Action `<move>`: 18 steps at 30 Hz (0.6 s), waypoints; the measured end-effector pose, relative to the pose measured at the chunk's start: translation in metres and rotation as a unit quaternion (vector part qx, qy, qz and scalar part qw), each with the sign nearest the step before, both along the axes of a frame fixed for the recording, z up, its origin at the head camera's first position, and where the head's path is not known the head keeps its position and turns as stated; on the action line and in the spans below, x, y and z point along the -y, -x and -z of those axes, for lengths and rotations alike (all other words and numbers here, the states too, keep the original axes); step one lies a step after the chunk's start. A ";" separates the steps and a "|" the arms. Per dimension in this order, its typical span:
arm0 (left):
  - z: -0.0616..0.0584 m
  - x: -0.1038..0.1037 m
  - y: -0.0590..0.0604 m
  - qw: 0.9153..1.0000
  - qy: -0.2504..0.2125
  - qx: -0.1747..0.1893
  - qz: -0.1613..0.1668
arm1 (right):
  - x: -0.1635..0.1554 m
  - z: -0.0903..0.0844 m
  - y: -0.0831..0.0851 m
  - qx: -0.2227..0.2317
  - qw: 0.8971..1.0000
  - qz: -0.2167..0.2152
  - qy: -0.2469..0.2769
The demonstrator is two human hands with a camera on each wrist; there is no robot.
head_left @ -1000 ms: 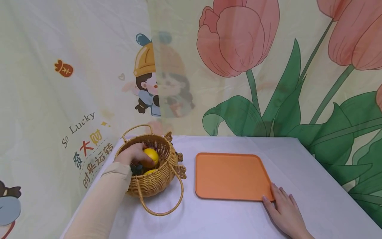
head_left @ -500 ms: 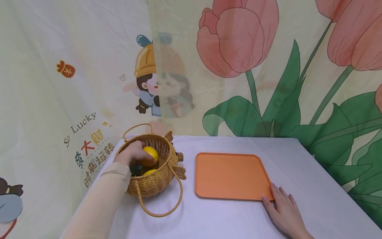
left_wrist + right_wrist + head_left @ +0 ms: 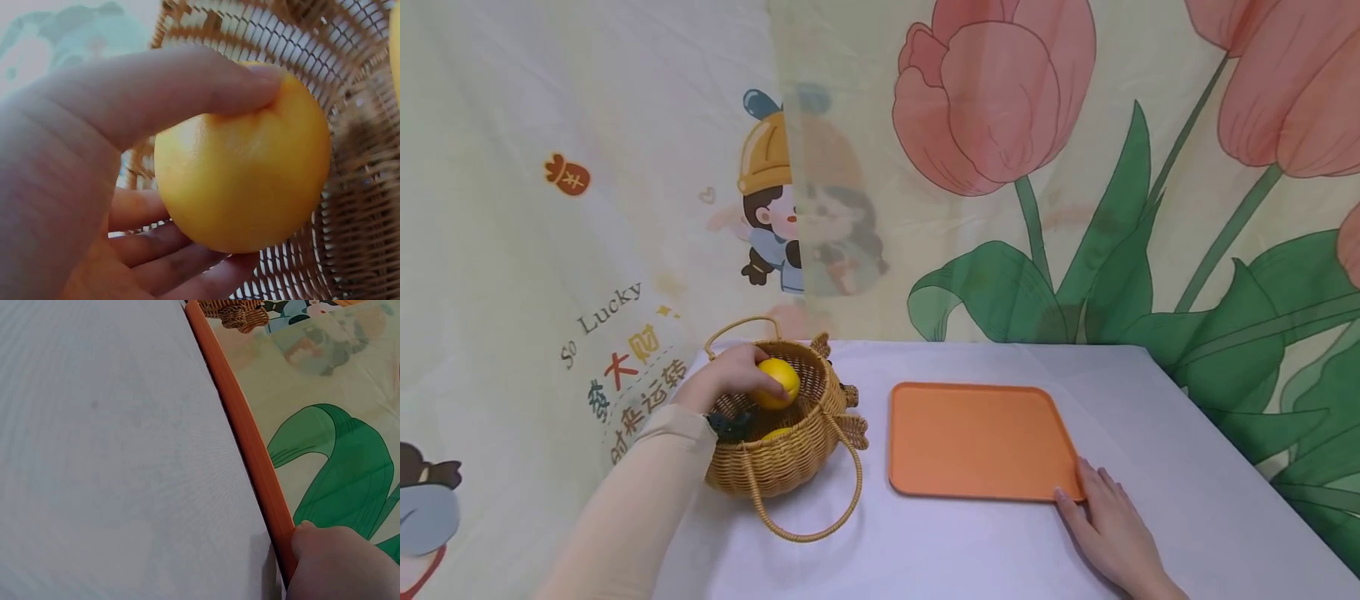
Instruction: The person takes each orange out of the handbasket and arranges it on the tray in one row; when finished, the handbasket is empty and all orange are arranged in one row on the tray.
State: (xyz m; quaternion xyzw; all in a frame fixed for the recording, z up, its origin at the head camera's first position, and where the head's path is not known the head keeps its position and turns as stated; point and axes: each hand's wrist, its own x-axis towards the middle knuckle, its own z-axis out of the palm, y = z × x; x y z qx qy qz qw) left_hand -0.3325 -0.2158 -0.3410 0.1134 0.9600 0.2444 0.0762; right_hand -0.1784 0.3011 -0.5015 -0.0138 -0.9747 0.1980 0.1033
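Note:
In the head view my left hand [image 3: 739,372] grips a round yellow fruit [image 3: 786,377] at the mouth of a woven wicker basket [image 3: 778,471]. The left wrist view has the thumb [image 3: 250,87] pressed over the top of the fruit, with the other fingers curled beneath it. A second yellow item [image 3: 777,433] and a dark green one [image 3: 730,426] lie inside the basket, both partly hidden. My right hand [image 3: 1112,529] rests on the near right corner of an orange tray [image 3: 981,442], fingers straight along its side, thumb at the front rim.
A looped basket handle [image 3: 808,540] droops onto the white tablecloth [image 3: 880,554] in front; another handle [image 3: 741,321] stands up behind. Wicker fins and a snout stick out from the basket toward the tray. Printed cloth [image 3: 850,317] hangs behind and at left.
My left hand has raised the yellow fruit slightly within the basket mouth, showing more of the dark green item. The right hand has kept its place at the tray corner.

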 end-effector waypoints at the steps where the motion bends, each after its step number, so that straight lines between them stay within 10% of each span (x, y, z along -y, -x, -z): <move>1: -0.002 0.000 -0.001 1.000 -0.002 -0.001 0.000 | 0.000 0.000 0.000 0.004 1.000 0.000 0.000; 18: -0.036 -0.031 -0.015 0.997 -0.020 -0.066 0.023 | 0.000 -0.002 -0.001 0.021 1.000 0.001 0.002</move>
